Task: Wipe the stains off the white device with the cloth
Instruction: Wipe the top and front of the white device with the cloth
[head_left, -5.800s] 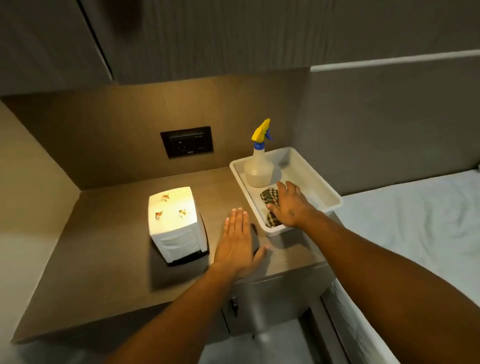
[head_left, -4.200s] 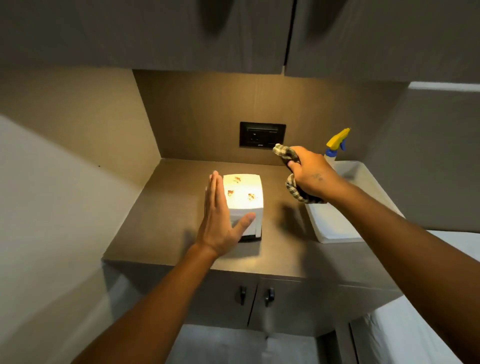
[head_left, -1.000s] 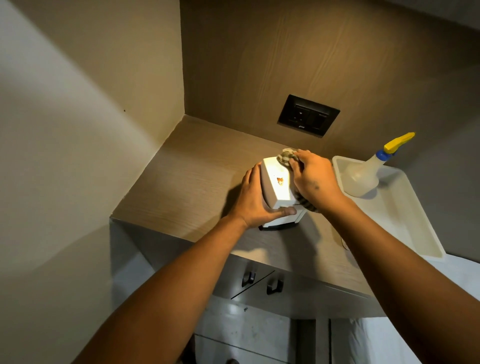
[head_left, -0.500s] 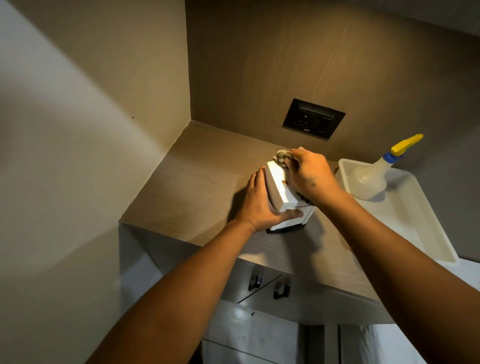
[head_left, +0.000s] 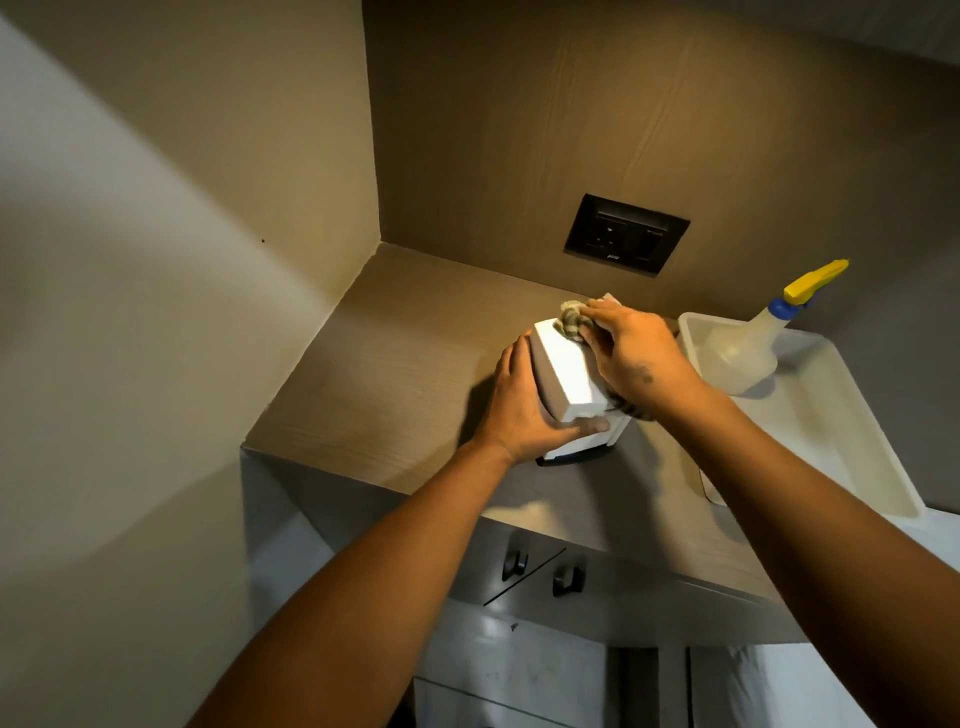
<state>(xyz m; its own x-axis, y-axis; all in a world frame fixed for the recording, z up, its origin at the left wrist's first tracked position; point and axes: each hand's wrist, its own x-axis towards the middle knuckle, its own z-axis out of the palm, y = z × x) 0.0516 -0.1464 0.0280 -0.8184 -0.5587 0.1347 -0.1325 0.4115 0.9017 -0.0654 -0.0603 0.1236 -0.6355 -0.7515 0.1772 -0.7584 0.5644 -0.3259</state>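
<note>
The white device, a box-shaped unit, stands on the wooden counter. My left hand grips its left side, thumb across the front. My right hand presses the checked cloth down on the device's top, toward the far edge. Part of the cloth sticks out beyond my fingertips; another fold shows under my wrist. The visible strip of the top is plain white; my right hand hides the remainder.
A white tray sits to the right on the counter, holding a spray bottle with a yellow trigger. A black wall socket is behind the device. Walls close in at left. Cabinet doors with dark knobs lie below.
My right hand brought the cloth from the tray onto the device's top, while my left hand took hold of its side. The orange stain seen a second ago no longer shows.
</note>
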